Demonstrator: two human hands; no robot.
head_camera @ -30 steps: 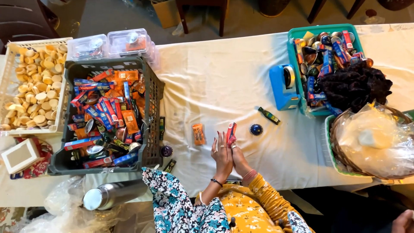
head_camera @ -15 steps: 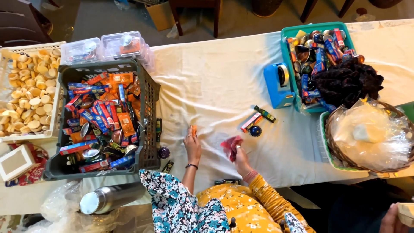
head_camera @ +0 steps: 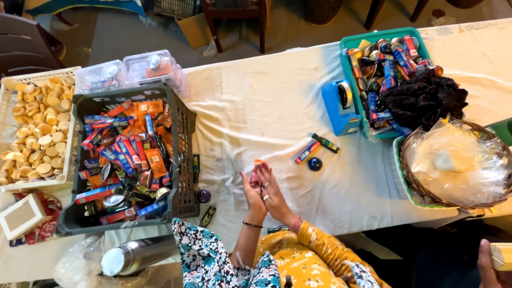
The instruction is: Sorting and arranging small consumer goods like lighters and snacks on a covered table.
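Table (head_camera: 266, 106), white cloth: dark crate (head_camera: 181, 133) of sachets left; blue tape dispenser (head_camera: 338, 106) and teal basket (head_camera: 346, 48) right; small tube (head_camera: 308, 152), dark vial (head_camera: 325, 143), round blue cap (head_camera: 314, 164) near. Bare cloth ahead. Left hand (head_camera: 254, 196) and right hand (head_camera: 273, 193) pressed together, grip closed around red-orange sachets (head_camera: 256, 172), near front edge.

Grey crate (head_camera: 184, 133); teal basket (head_camera: 349, 45); flask (head_camera: 136, 255)
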